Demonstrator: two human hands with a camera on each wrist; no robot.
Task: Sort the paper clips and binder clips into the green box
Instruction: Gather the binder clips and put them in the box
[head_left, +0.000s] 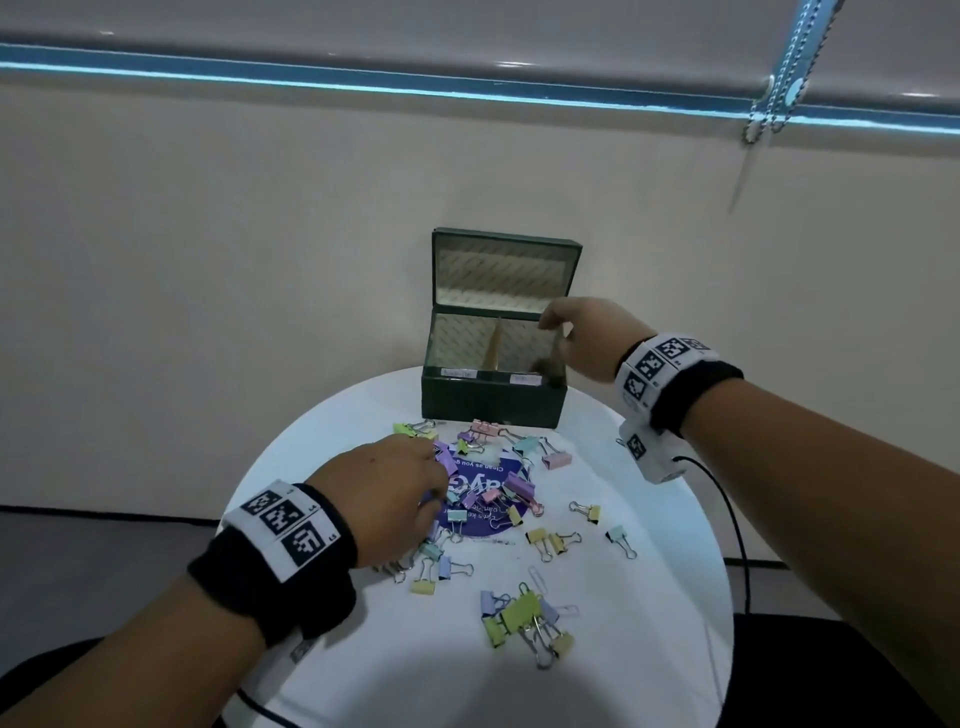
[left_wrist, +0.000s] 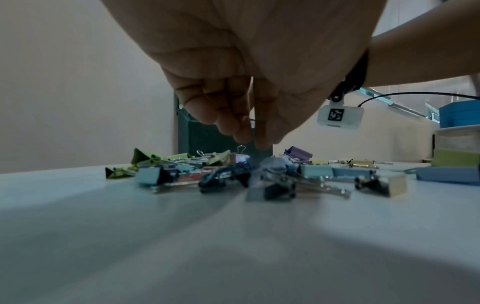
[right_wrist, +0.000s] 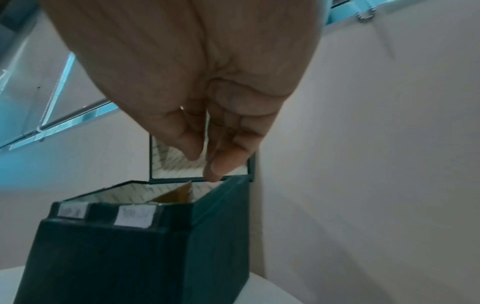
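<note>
While the right hand (head_left: 582, 338) hovers over the box's (head_left: 493, 405) right compartment, fingers pinched on something unclear, the left hand (head_left: 400, 493) pinches into the clips (head_left: 498, 488).

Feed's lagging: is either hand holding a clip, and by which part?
Cannot tell: right hand hangs pinched above the green box, left hand among the binder clips, grip hidden.

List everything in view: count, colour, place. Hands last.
green box: one, dark green, lid open, back of table, cardboard divider inside, two white labels on front rim
binder clips: many, pastel, scattered in front of box
paper clip: at least one, pale, near front cluster
table: one, white, round
purple sticker: one, table centre, under clips
left hand: fingers reaching into the clips
right hand: above box's right compartment, contents unclear
</note>
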